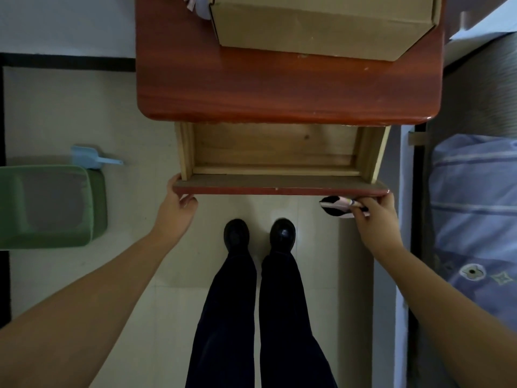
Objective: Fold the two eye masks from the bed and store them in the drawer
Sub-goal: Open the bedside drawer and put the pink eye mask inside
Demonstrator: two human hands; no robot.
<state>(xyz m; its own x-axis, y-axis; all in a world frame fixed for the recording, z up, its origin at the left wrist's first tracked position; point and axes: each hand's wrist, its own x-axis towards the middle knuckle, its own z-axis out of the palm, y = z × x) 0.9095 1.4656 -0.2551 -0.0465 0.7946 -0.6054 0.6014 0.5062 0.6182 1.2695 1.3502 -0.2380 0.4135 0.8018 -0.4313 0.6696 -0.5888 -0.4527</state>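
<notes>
A wooden drawer [279, 184] stands pulled out from under the reddish table [279, 91]; its light wood inside looks bare. My left hand [179, 204] grips the left end of the drawer's front panel. My right hand [375, 211] is at the right end of that panel, its fingers closed on folded black-and-pink eye masks [335, 205], which stick out to the left just below the panel. I cannot tell whether one or two masks are in the bundle.
A cardboard box [321, 26] sits on the table's far part. The bed with blue bedding [475, 205] is at the right. A green bin [50, 205] and a light blue scoop [86, 156] are on the floor at the left. My legs and black shoes stand before the drawer.
</notes>
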